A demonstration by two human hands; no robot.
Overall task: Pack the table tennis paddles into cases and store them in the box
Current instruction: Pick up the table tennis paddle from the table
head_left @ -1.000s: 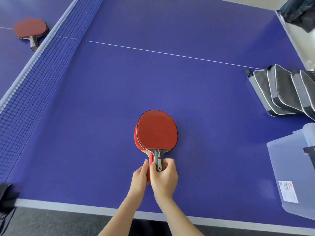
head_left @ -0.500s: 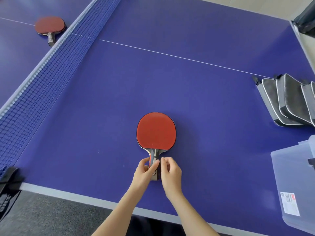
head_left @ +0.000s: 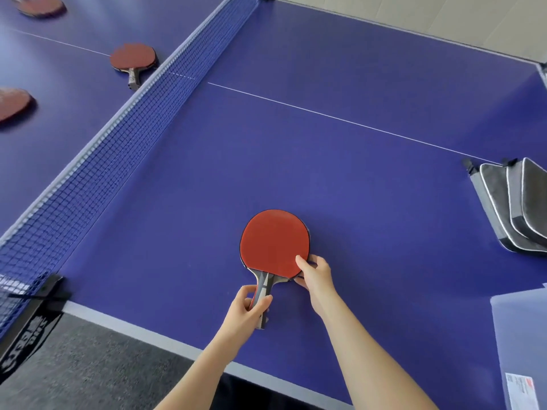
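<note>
Two red paddles lie stacked (head_left: 273, 242) on the blue table near its front edge, blades aligned, handles toward me. My left hand (head_left: 247, 310) grips the handles from the left. My right hand (head_left: 315, 275) pinches the blades' lower right edge, thumb on the top rubber. Grey paddle cases (head_left: 512, 205) lean in a row at the right edge. A translucent plastic box (head_left: 521, 335) shows at the lower right corner. Across the net lie three more red paddles: one by the net (head_left: 133, 59), one at far left (head_left: 13, 103), one at top left (head_left: 41, 7).
The blue net (head_left: 124, 128) runs diagonally across the left, its clamp post (head_left: 44, 294) at the table's front edge. A white centre line (head_left: 340, 118) crosses the table. Grey carpet (head_left: 88, 365) lies below the front edge.
My right hand left the handles and moved up to the blades' right edge. My left hand stays on the handles. The view panned left, revealing more paddles beyond the net.
</note>
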